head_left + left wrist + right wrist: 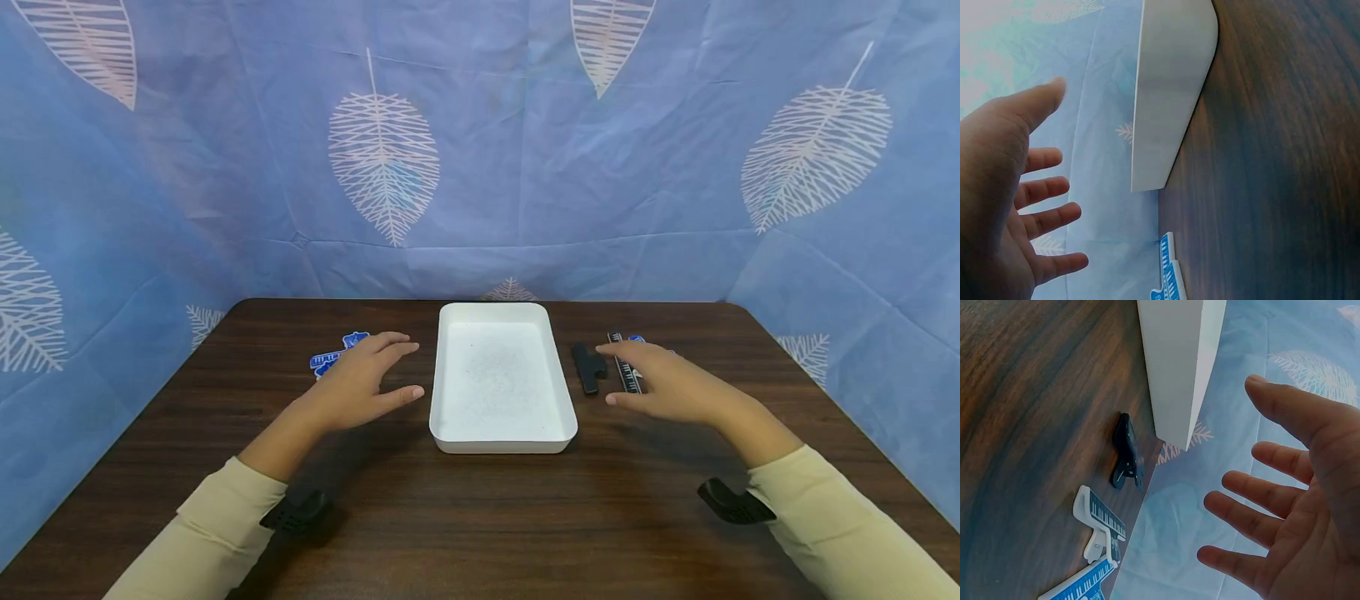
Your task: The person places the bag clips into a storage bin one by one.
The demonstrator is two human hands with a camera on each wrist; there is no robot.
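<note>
A white rectangular tray (498,375) lies in the middle of the table with nothing in it. My left hand (360,383) hovers left of it, fingers spread, holding nothing. Beside and partly behind that hand are blue-and-white pieces (326,360) with a piano-key print; one (1172,272) shows in the left wrist view. To the tray's right, my right hand (675,383) is held above the table, fingers apart and grasping nothing. Near its fingertips lie a black clip (1126,450), a white clip with black piano keys (1107,515) and a blue piano-key clip (1085,584), partly cut off.
The dark wooden table (495,525) ends at a blue cloth backdrop (480,167) with white leaf prints. Both forearms wear pale sleeves (217,517), with a black device (296,510) at the left wrist and another (735,502) at the right.
</note>
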